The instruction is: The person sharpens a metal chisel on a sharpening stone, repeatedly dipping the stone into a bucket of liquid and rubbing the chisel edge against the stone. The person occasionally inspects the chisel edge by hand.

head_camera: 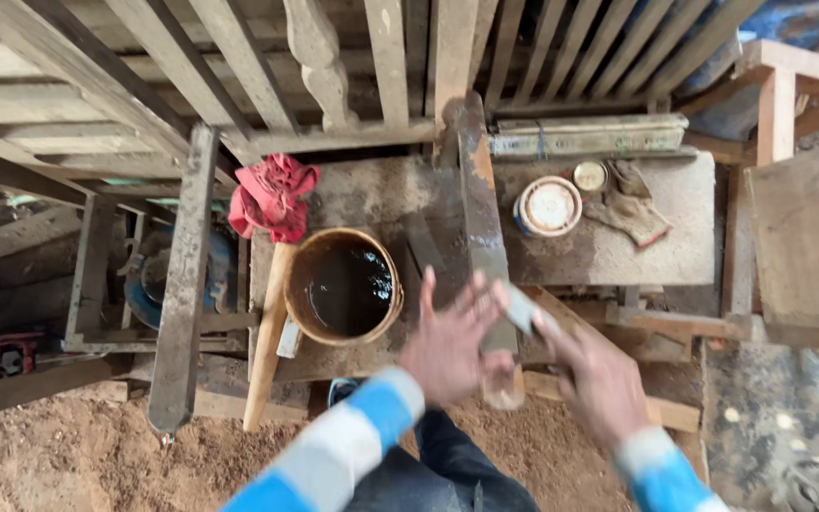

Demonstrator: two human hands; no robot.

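Observation:
My left hand (447,341) is spread flat with its fingers apart, resting against the near end of a long grey wooden plank (479,204) that lies on the workbench (637,246). My right hand (597,384) is closed around a small grey block (521,308), likely a sanding pad, pressed to the plank's lower end. Both hands are blurred. Just left of my left hand stands a round bucket (343,286) of dark liquid.
A red rag (272,194) lies behind the bucket. A sealed tin (549,206), a small lid (590,175) and a worn glove (632,204) sit on the bench's right part. Wooden slats lean at the back, a timber post (182,284) on the left, sawdust on the ground.

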